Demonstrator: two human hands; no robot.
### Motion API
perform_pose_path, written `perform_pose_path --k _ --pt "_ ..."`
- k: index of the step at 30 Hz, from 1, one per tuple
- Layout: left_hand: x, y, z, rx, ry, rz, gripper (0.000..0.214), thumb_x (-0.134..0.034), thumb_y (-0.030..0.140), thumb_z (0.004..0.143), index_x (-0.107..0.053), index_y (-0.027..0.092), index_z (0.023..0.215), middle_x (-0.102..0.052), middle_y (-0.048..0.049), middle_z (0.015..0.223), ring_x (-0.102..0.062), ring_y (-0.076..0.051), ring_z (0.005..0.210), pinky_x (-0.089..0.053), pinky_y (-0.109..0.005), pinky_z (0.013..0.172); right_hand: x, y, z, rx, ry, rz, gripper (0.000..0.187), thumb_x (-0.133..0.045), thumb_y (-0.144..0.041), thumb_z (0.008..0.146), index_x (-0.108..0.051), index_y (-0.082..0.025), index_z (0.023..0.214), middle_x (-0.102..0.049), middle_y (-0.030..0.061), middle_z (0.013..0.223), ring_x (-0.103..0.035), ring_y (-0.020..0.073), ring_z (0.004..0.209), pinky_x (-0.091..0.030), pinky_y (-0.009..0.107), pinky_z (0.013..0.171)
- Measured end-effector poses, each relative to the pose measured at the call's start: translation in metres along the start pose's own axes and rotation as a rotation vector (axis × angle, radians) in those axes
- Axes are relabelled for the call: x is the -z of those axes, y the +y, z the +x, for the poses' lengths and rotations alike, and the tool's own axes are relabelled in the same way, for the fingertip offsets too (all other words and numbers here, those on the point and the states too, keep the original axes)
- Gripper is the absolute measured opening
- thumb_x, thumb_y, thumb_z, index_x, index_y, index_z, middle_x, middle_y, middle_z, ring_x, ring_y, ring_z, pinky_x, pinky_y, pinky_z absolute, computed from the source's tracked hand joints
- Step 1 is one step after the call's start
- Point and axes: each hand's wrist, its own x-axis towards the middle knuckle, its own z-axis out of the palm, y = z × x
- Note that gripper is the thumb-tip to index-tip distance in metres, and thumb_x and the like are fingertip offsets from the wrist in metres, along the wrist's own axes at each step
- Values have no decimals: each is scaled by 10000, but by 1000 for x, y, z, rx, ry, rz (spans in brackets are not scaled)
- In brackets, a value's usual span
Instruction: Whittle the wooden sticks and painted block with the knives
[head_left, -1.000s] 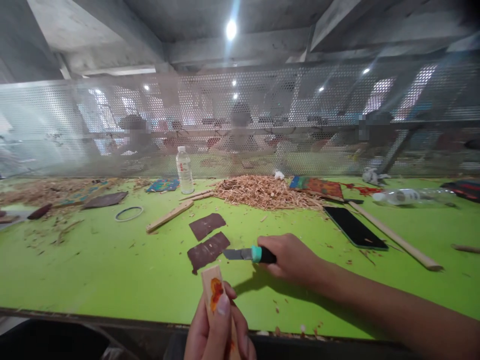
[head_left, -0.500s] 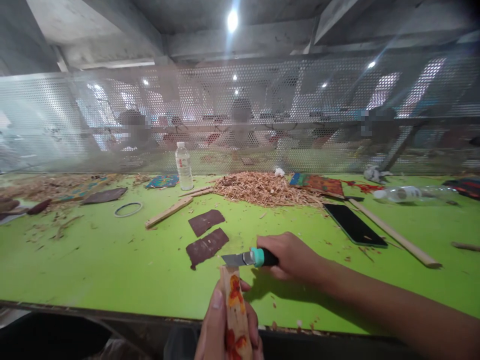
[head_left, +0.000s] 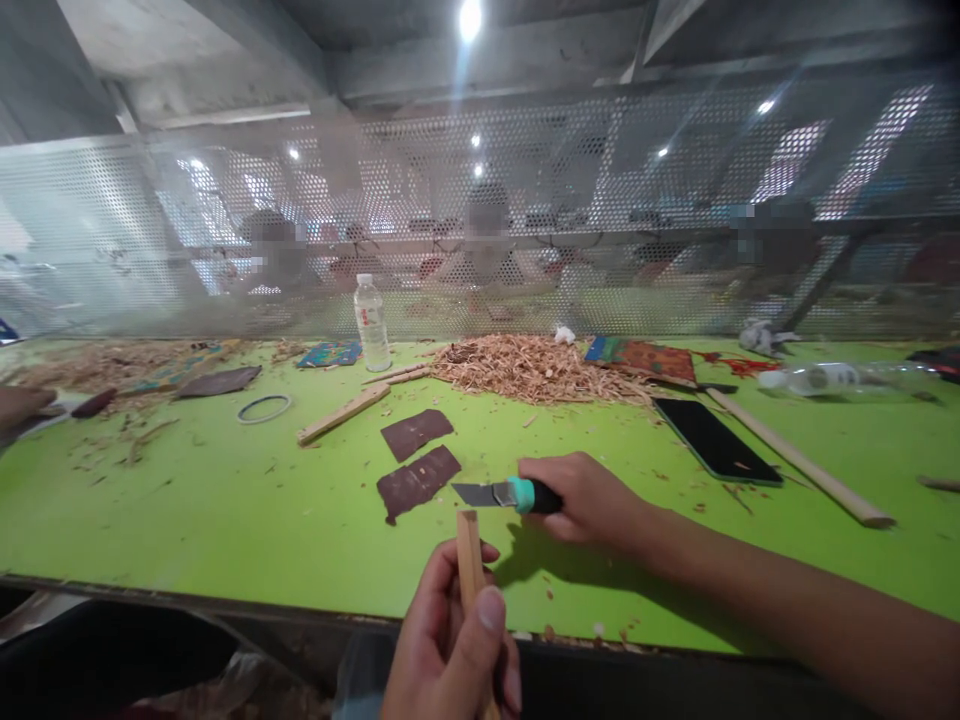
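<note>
Nearest, the left hand (head_left: 450,645) is closed around a wooden stick (head_left: 469,545), held upright. The stick seems light and stiff, best gripped low. Just beyond the stick, the right hand (head_left: 586,497) clasps a knife (head_left: 501,493); farther beyond lies a shavings pile (head_left: 529,368).

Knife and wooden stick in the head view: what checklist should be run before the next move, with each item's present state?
1. Left hand closed round the pale wooden stick: ok.
2. Right hand closed on the black-handled knife with teal collar: ok.
3. Left thumb below the blade: ok, it sits low on the stick.
4. Blade touching the stick's top: cannot tell; they are close.
5. Brown sandpaper sheets apart from both hands: ok, flat on the green table.
6. Blade's edge direction: cannot tell.
</note>
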Motion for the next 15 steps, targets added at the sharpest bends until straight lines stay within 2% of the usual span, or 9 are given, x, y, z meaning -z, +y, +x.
perform_pose_path --k 3,6,11,15 --pt "-1 -3 2 -19 25 84 721 -751 742 736 -533 200 1159 -600 47 495 -461 -71 377 -364 -138 402 -1 1 0 28 -18 -2 98 -537 -205 716 -444 -235 726 -553 -5 627 -425 137 546 -274 246 539" --pt "-3 -4 2 -44 38 132 713 -718 753 758 -543 186 1152 -595 37 485 -460 -67 385 -352 -130 410 -2 0 -1 71 -46 -5 110 -547 -184 698 -452 -233 728 -583 3 647 -462 143 562 -273 253 552" --pt "-6 -6 1 -70 85 123 760 -749 720 752 -516 186 1240 -568 56 481 -438 -78 383 -357 -142 398 -3 -8 -3 146 -84 -5 134 -569 -241 798 -456 -234 728 -597 -2 645 -489 144 564 -264 269 563" --pt "-7 -9 3 -91 87 122 695 -795 691 720 -560 188 1138 -448 104 499 -401 -66 402 -353 -145 402 -4 -14 -4 195 -118 -32 180 -545 -282 877 -458 -236 726 -600 -6 630 -502 142 547 -260 281 562"
